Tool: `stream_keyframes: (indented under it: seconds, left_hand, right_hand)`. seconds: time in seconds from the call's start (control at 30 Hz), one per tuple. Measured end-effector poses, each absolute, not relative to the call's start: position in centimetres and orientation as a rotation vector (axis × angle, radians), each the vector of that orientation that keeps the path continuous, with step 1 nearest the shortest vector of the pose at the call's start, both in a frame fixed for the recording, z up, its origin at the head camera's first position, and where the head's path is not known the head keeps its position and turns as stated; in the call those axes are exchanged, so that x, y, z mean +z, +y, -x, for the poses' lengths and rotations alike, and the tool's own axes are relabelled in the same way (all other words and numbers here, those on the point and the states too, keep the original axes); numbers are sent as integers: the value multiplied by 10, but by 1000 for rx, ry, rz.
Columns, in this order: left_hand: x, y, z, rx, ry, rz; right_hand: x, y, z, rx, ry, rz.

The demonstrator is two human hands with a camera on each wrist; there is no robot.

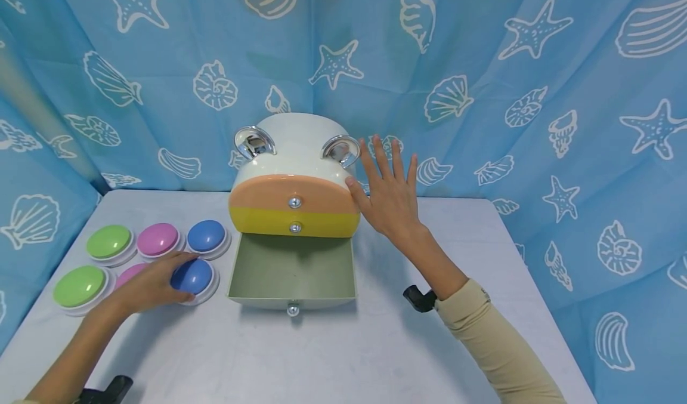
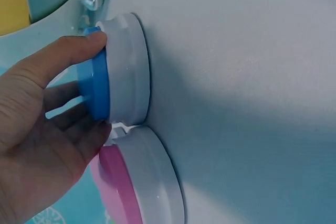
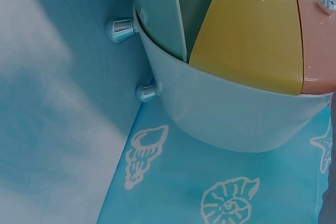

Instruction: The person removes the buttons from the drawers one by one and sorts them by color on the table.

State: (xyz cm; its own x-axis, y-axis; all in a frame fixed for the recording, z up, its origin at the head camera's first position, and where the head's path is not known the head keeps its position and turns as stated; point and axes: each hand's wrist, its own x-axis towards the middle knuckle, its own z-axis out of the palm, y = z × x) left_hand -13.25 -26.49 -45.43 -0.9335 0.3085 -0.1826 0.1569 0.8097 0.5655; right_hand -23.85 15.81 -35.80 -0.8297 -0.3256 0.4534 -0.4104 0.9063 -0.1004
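My left hand [image 1: 151, 283] spans the front blue push button [image 1: 193, 277], a domed button on a round white base standing on the table. In the left wrist view the thumb lies on one edge of the blue dome [image 2: 94, 90] and the fingers curl round the opposite side. Partly hidden under that hand is a pink button [image 1: 130, 273]. My right hand [image 1: 390, 198] has its fingers spread, thumb right at the side of a small white cabinet [image 1: 303, 135]. Below the cabinet's orange and yellow drawers, a green drawer [image 1: 292, 275] is pulled out and holds nothing visible.
Behind the front row stand a green button [image 1: 108, 241], a pink button [image 1: 158, 238] and a blue button [image 1: 206, 236]. Another green button [image 1: 79, 286] is at the front left. Silver ear-like handles [image 1: 254, 141] top the cabinet. A blue shell-patterned curtain [image 1: 376, 64] hangs behind the table.
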Motion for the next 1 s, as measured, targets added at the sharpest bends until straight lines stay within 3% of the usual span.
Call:
stream_keyframes:
  seconds: [0.43, 1.0]
  left_hand:
    - [-424, -253, 106, 987, 2854, -336]
    - [-409, -183, 52, 1319, 2726, -43]
  right_hand:
    - [-356, 155, 238, 274, -2648, -535]
    - [-357, 158, 237, 269, -2644, -532]
